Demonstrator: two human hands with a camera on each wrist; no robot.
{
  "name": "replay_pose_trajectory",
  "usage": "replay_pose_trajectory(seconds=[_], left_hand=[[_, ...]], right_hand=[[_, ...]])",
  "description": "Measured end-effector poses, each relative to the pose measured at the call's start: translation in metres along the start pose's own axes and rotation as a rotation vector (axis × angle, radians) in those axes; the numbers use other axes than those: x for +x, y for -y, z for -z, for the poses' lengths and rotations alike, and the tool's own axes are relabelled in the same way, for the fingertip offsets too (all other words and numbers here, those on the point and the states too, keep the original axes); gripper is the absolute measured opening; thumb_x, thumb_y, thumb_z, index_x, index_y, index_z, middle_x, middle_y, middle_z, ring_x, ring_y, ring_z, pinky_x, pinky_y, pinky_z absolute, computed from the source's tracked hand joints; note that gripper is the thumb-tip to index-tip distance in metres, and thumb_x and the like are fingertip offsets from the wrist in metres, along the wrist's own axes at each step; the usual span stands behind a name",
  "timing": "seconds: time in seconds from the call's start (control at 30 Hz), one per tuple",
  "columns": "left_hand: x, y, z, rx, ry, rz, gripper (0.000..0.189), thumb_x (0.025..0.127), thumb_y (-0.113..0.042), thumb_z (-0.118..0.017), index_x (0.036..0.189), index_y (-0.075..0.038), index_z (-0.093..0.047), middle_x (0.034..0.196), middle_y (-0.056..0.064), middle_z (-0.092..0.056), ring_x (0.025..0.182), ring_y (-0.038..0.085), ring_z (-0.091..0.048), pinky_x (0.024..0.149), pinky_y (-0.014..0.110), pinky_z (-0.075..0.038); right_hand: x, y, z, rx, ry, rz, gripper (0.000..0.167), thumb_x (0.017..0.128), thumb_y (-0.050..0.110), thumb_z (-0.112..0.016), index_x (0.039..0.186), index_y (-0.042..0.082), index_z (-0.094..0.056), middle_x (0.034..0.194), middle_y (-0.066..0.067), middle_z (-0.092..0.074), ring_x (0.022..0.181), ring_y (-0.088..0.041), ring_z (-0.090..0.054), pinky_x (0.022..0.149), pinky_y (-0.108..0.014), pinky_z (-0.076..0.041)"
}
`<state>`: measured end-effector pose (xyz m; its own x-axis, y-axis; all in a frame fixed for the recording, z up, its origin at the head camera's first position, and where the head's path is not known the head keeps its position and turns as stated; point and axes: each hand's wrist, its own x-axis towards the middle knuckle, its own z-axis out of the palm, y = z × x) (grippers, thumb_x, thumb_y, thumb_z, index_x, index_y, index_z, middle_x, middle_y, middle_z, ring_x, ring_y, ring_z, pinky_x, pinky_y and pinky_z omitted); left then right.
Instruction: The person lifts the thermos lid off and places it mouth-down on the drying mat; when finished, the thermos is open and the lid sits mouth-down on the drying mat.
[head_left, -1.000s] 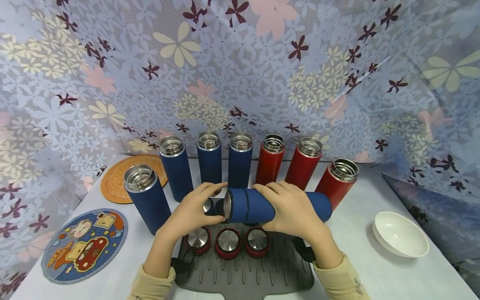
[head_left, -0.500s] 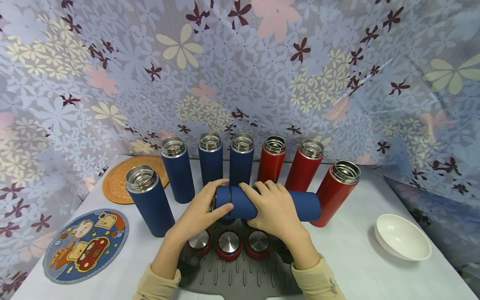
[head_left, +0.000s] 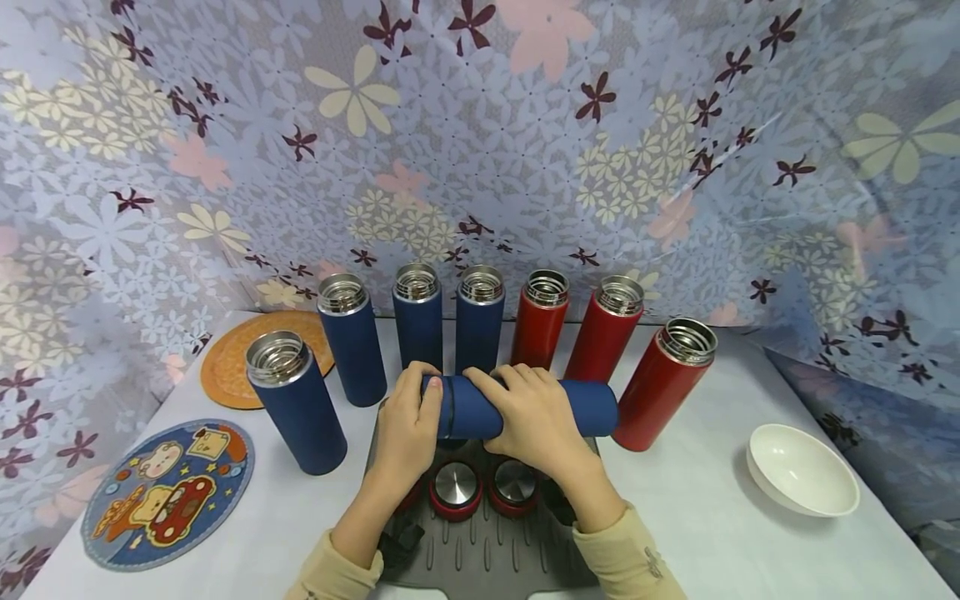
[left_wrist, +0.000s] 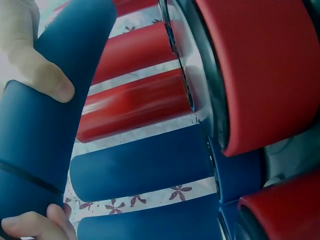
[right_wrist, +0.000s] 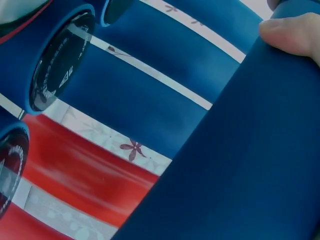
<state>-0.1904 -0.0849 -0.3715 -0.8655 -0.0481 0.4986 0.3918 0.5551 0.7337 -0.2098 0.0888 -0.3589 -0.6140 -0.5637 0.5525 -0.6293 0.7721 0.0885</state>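
A blue thermos bottle [head_left: 588, 407] lies level above the grey ridged mat [head_left: 480, 560], its base end to the right. My left hand [head_left: 405, 437] grips its lid end, thumb on top; the dark seam between lid and body shows beside that hand. Around the body curls my right hand [head_left: 536, 421]. In the left wrist view the thermos [left_wrist: 30, 120] slants along the left side, fingers at both ends of the visible part. The right wrist view has the blue body [right_wrist: 240, 145] with a thumb [right_wrist: 295, 35] across it. Red lids [head_left: 455, 490] with silver tops sit on the mat below.
Blue open-topped bottles [head_left: 296, 408] stand in an arc at left and back, red ones [head_left: 663, 387] at the right. A white bowl [head_left: 802, 471] is far right. At left lie a blue cartoon mat [head_left: 168, 492] and an orange round mat [head_left: 255, 342]. Flowered cloth [head_left: 480, 150] hangs behind.
Both hands have drawn the thermos left. The left hand has turned more upright and closed over the lid end, hiding the silver top. The right hand has shifted left with the body.
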Motion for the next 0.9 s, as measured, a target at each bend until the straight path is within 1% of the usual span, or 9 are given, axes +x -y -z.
replay_pose_trajectory(seconds=[0.07, 0.13, 0.2, 0.33, 0.47, 0.6, 0.67, 0.8, 0.9], left_hand=[[0.0, 0.0, 0.0, 0.003, -0.012, 0.025, 0.021, 0.097, -0.019, -0.037, 0.098, -0.007, -0.053, 0.09, 0.008, -0.057, 0.078, 0.022, -0.056, 0.069, 0.041, -0.045], [-0.001, 0.0, 0.0, 0.002, -0.01, 0.056, 0.021, 0.097, -0.02, -0.037, 0.097, -0.008, -0.053, 0.091, 0.007, -0.057, 0.08, 0.022, -0.055, 0.07, 0.042, -0.045], [-0.001, 0.0, 0.001, 0.0, -0.001, 0.088, 0.021, 0.097, -0.022, -0.036, 0.097, -0.009, -0.053, 0.092, 0.007, -0.057, 0.082, 0.022, -0.055, 0.072, 0.042, -0.045], [0.0, -0.002, 0.003, -0.011, 0.013, 0.142, 0.024, 0.098, -0.025, -0.035, 0.097, -0.01, -0.053, 0.092, 0.007, -0.057, 0.081, 0.022, -0.054, 0.071, 0.041, -0.045], [0.001, -0.001, 0.003, -0.02, 0.037, 0.191, 0.026, 0.098, -0.028, -0.034, 0.097, -0.011, -0.053, 0.086, 0.006, -0.055, 0.077, 0.022, -0.052, 0.067, 0.039, -0.043], [0.004, 0.003, 0.003, -0.04, 0.082, 0.264, 0.03, 0.098, -0.031, -0.031, 0.099, -0.011, -0.053, 0.079, 0.006, -0.051, 0.069, 0.021, -0.05, 0.061, 0.034, -0.04], [0.005, 0.005, 0.003, -0.07, 0.115, 0.31, 0.032, 0.098, -0.033, -0.029, 0.1, -0.011, -0.052, 0.081, 0.01, -0.053, 0.065, 0.02, -0.051, 0.056, 0.031, -0.042], [0.009, 0.008, 0.005, -0.125, 0.19, 0.403, 0.038, 0.097, -0.035, -0.026, 0.104, -0.008, -0.052, 0.09, 0.018, -0.058, 0.055, 0.021, -0.053, 0.047, 0.028, -0.046], [0.012, 0.011, 0.008, -0.153, 0.248, 0.462, 0.042, 0.096, -0.038, -0.026, 0.109, -0.007, -0.052, 0.087, 0.02, -0.057, 0.051, 0.021, -0.051, 0.043, 0.026, -0.044]], right_hand=[[0.0, 0.001, -0.002, 0.002, -0.007, 0.002, 0.086, 0.048, 0.038, -0.088, 0.126, 0.02, -0.056, 0.099, -0.008, -0.065, 0.088, -0.025, -0.061, 0.081, -0.042, -0.049], [0.001, 0.002, -0.004, -0.003, -0.011, 0.004, 0.087, 0.047, 0.038, -0.088, 0.126, 0.02, -0.056, 0.099, -0.009, -0.065, 0.089, -0.026, -0.061, 0.083, -0.043, -0.049], [0.001, 0.003, -0.005, -0.008, -0.018, 0.008, 0.088, 0.047, 0.039, -0.089, 0.126, 0.02, -0.056, 0.1, -0.009, -0.065, 0.089, -0.026, -0.062, 0.083, -0.042, -0.049], [0.001, 0.002, -0.007, -0.018, -0.049, 0.027, 0.09, 0.044, 0.039, -0.091, 0.125, 0.02, -0.056, 0.1, -0.01, -0.065, 0.09, -0.026, -0.062, 0.083, -0.041, -0.048], [0.002, 0.0, -0.009, -0.049, -0.092, 0.061, 0.09, 0.043, 0.04, -0.091, 0.124, 0.021, -0.057, 0.1, -0.01, -0.065, 0.09, -0.026, -0.062, 0.083, -0.039, -0.048], [0.003, -0.002, -0.012, -0.094, -0.126, 0.095, 0.089, 0.043, 0.04, -0.091, 0.123, 0.023, -0.057, 0.1, -0.009, -0.065, 0.089, -0.025, -0.062, 0.084, -0.038, -0.047], [0.003, -0.002, -0.014, -0.112, -0.137, 0.11, 0.09, 0.042, 0.041, -0.091, 0.123, 0.023, -0.056, 0.1, -0.009, -0.064, 0.089, -0.025, -0.061, 0.083, -0.038, -0.047], [0.003, -0.003, -0.016, -0.131, -0.14, 0.134, 0.092, 0.04, 0.042, -0.092, 0.123, 0.023, -0.056, 0.1, -0.009, -0.064, 0.089, -0.025, -0.061, 0.083, -0.038, -0.047], [0.003, -0.003, -0.016, -0.145, -0.128, 0.147, 0.091, 0.042, 0.043, -0.091, 0.123, 0.024, -0.055, 0.101, -0.009, -0.064, 0.09, -0.025, -0.06, 0.084, -0.038, -0.046]])
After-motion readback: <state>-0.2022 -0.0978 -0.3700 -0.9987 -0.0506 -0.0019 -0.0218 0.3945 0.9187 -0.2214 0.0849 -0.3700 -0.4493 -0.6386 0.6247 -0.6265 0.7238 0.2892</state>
